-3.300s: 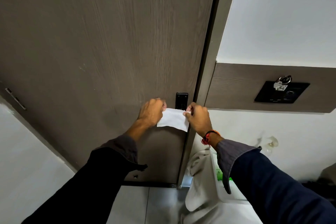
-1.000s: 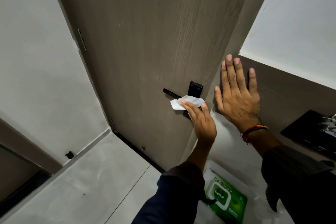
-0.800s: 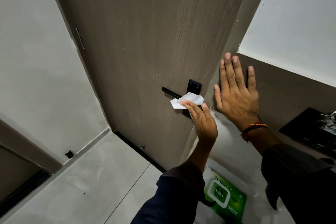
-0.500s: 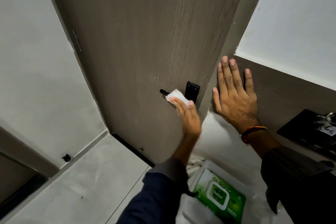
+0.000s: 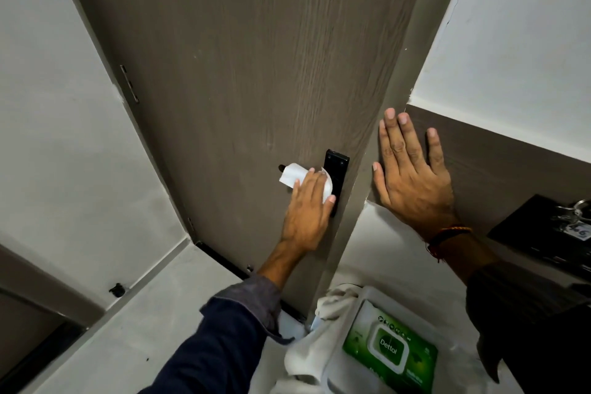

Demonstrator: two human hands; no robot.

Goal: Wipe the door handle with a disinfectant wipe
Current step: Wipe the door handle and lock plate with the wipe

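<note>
A black lever door handle (image 5: 282,167) with a black backplate (image 5: 335,169) sits on the brown wood-grain door (image 5: 249,73). My left hand (image 5: 308,211) presses a white disinfectant wipe (image 5: 295,175) around the lever, covering most of it; only the lever's left tip shows. My right hand (image 5: 412,176) lies flat, fingers spread, against the brown wall panel (image 5: 499,169) beside the door frame, holding nothing.
A green Dettol wipes pack (image 5: 390,352) lies in a white container (image 5: 358,304) with a white cloth (image 5: 332,307) below the handle. A black wall plate with keys (image 5: 575,221) is at right. Grey tiled floor (image 5: 153,313) and a white wall (image 5: 57,137) are at left.
The left hand with the wipe has slid along the lever from the backplate end toward its left tip and grips it more fully. The right hand stays flat on the panel.
</note>
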